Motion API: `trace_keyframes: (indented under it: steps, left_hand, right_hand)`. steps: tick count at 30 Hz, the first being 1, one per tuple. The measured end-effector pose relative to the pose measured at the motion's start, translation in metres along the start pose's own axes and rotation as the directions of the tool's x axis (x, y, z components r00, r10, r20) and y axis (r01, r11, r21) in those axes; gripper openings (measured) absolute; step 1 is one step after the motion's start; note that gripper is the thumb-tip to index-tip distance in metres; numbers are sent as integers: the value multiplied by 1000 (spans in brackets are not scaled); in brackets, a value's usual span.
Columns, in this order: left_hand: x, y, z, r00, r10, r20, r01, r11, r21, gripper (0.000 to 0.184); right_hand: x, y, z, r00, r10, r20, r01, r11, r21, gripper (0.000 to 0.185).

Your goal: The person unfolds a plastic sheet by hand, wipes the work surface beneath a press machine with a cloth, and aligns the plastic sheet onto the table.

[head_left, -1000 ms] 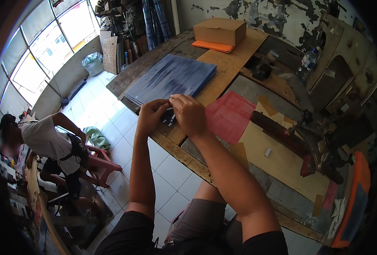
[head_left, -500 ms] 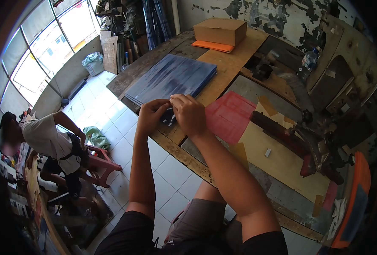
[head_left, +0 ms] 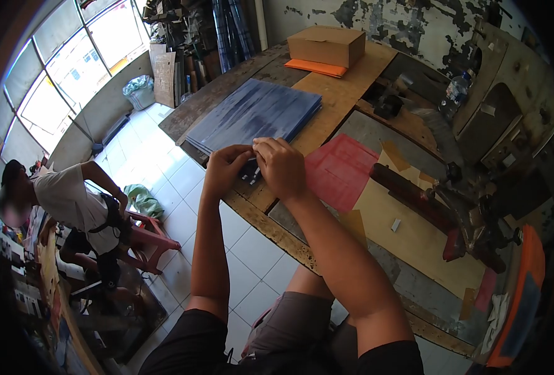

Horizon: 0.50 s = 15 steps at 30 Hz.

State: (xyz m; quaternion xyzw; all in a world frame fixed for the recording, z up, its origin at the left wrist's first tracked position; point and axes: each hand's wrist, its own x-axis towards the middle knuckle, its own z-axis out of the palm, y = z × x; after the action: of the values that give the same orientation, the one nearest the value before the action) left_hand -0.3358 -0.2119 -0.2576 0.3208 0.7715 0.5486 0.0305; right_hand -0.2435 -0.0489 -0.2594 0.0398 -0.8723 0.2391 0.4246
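Observation:
My left hand [head_left: 224, 170] and my right hand [head_left: 281, 167] meet at the near edge of the table, fingertips pinched together. Whatever sits between the fingertips is too small or hidden to name. Just below them, small dark pieces with white marks [head_left: 250, 172] lie on the wood, partly covered by my hands. Right behind the hands rests a stack of bluish, clear-looking sheets [head_left: 255, 112]. A translucent red sheet [head_left: 339, 172] lies flat to the right of my right hand.
A cardboard box [head_left: 327, 45] stands on an orange packet [head_left: 316, 67] at the back. On the right, a metal press-like machine [head_left: 470, 215] with a dark red bar reaches over a cream board [head_left: 408, 215]. At left, another person [head_left: 80, 197] works near a red stool [head_left: 152, 240].
The whole view has shifted very slightly. Both hands stay pinched together in the same place, with hardly any finger movement.

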Motion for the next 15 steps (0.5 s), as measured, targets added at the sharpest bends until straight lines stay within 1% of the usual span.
trace_keyframes:
  steps: [3,6,9,15]
  left_hand:
    - [0,-2,0,1000,10,3,-10,1000,-17,25]
    - [0,0,0,1000,14,-4,-14,1000,-15,25]
    - [0,2,0,1000,-6,-3,6,1000,-7,25]
    - [0,2,0,1000,-5,-6,5,1000,19,26]
  right_hand:
    - [1,-1,0,1000,13,-10,-13,1000,8,20]
    - [1,-1,1,999,1,-43,0,1000,19,15]
    - [1,-1,0,999,-15,-46,16,1000,24,13]
    - [1,-3,-2,1000,10,-10,-10,1000,17,13]
